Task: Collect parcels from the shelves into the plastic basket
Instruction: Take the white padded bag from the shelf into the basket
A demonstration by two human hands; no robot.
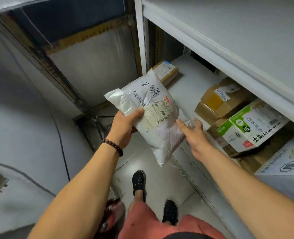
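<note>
A white padded mailer parcel [153,114] with a printed label and black handwriting is held in front of the white metal shelf [191,80]. My left hand [123,128], a bead bracelet on its wrist, grips the parcel's left edge with the thumb on top. My right hand [196,138] rests against the parcel's right side, fingers spread and partly under it. A red object [113,216], possibly the basket, shows low between my left arm and my legs, mostly hidden.
On the shelf lie a flat brown box [167,71] at the back, stacked brown cartons [218,102], a green-and-white carton [251,126] and a pale box [284,171]. An upper shelf board [246,49] overhangs. A grey wall is to the left; my feet stand on tiled floor.
</note>
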